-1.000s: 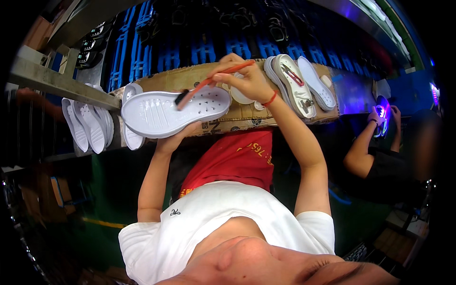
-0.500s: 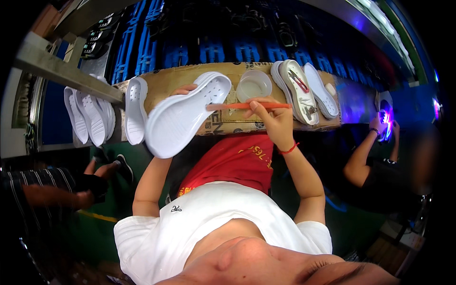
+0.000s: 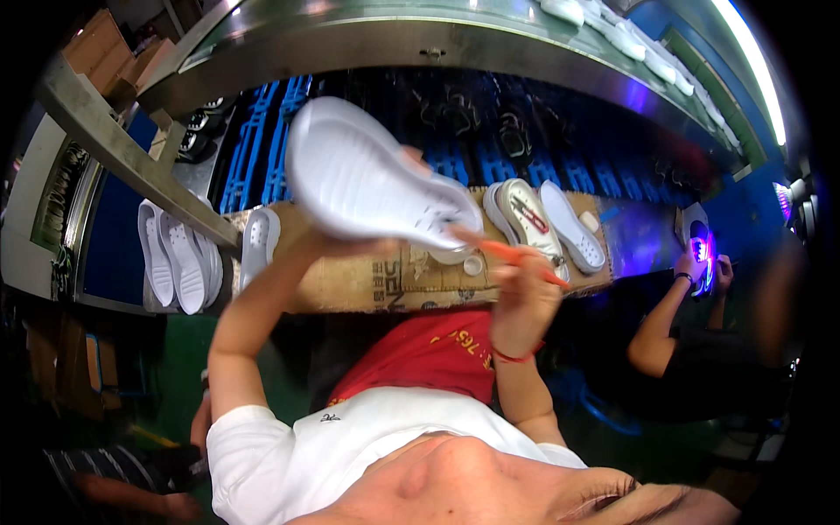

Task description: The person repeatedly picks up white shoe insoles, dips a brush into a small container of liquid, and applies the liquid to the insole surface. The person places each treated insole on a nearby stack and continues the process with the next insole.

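My left hand [image 3: 357, 248] grips a white shoe sole [image 3: 350, 179] from beneath, raised and tilted above the bench; fingertips curl over its far edge. My right hand [image 3: 528, 302] is closed round the orange handle of a brush [image 3: 502, 251]. The brush's tip meets the inside of the sole at its right, holed end; the bristles are blurred. Below that end, part of a plastic tub [image 3: 450, 256] shows, mostly hidden by the sole. A small round white piece [image 3: 473, 265] is beside it.
Brown cardboard [image 3: 350, 284] covers the bench. White soles [image 3: 184, 267] stand at left, with another sole [image 3: 259, 241] nearer. At right are a sole holding metal tools [image 3: 525, 214] and another sole [image 3: 573, 227]. Beyond runs a blue rack [image 3: 262, 149]; a metal beam [image 3: 140, 157] slants in. A co-worker's arm [image 3: 656, 328] is at right.
The sole has risen away from me and turned, its holed end now pointing right and nearer. The brush has followed that end, and the view has tilted up.
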A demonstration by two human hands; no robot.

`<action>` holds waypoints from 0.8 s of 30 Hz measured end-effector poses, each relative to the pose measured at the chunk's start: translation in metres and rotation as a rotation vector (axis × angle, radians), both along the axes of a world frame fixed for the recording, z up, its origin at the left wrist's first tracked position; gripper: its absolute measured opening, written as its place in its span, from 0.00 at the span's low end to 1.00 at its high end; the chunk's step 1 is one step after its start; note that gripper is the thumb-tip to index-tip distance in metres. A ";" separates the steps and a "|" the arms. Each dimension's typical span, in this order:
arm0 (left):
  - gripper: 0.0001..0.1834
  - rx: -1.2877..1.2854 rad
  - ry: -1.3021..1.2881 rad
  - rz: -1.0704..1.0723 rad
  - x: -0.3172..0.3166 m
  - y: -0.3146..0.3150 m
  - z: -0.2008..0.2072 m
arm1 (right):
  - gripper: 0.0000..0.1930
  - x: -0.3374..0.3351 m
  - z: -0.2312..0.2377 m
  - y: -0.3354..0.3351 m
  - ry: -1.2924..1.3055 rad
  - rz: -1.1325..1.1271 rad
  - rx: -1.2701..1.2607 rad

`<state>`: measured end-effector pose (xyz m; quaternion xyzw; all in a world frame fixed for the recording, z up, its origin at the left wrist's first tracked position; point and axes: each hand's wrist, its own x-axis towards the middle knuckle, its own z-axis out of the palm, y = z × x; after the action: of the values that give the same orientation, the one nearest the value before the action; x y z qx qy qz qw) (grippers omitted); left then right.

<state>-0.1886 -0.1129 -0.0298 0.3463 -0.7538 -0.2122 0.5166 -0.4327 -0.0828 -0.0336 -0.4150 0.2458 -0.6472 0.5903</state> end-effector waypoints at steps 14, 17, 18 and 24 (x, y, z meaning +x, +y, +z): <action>0.17 -0.774 -0.525 0.412 0.021 -0.125 0.110 | 0.11 -0.045 -0.030 -0.003 0.054 -0.082 0.157; 0.27 -0.506 -0.716 0.160 0.046 -0.026 0.001 | 0.12 -0.053 -0.056 -0.006 0.068 -0.105 0.256; 0.27 -0.423 -0.749 0.172 0.061 0.007 -0.029 | 0.12 -0.054 -0.059 -0.004 0.081 -0.089 0.262; 0.31 -0.059 -0.132 1.294 0.116 0.159 -0.147 | 0.13 -0.048 -0.079 0.001 0.084 -0.021 0.303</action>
<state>-0.0722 0.0460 -0.1768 0.7284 -0.4287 0.1842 0.5017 -0.4811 -0.0822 -0.1121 -0.3453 0.3693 -0.5912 0.6284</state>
